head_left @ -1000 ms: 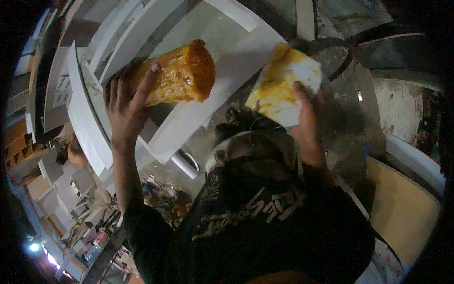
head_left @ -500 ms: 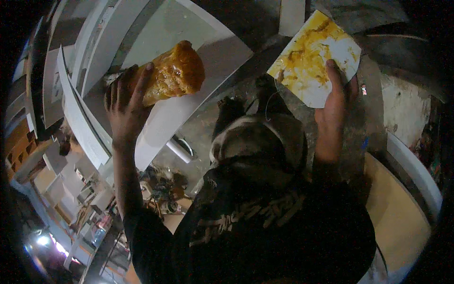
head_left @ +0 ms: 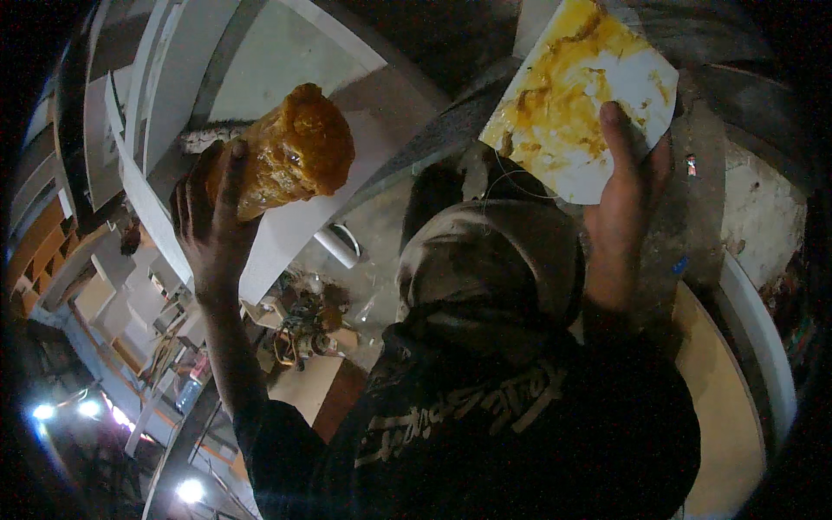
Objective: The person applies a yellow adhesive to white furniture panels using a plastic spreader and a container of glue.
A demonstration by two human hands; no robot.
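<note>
Head view: the left hand point(head_left: 208, 225) is raised and closed around the lower end of an orange-brown glue-soaked wad point(head_left: 290, 156), fingers wrapped over its near side, the bulbous upper end projecting free above the grip. The right hand point(head_left: 628, 186) is raised at the opposite side and pinches a white square board point(head_left: 576, 104) at its lower right edge, thumb laid flat on the face; the face is smeared with yellow adhesive, heaviest at top and centre, thin toward the lower corner. Wad and board are well apart, with the person's covered head point(head_left: 490, 251) between and below them. For the step in hand, judged as spreading adhesive on the board: keep the board face tilted toward the wad, hold the thumb on the unsmeared margin, and work the wad from the thick patch toward the bare corner so coverage evens out. Grip on the wad should stay low so the wet end alone makes contact. Edges and clearance: white framed panels point(head_left: 260, 87) stand close behind the left hand, and a white tube point(head_left: 338, 247) lies just beneath them. A curved pale rim point(head_left: 763, 347) bounds the right side. Open room lies between the two hands above the head; the lower left holds cluttered shelving point(head_left: 113, 295), too dim to detail.
</note>
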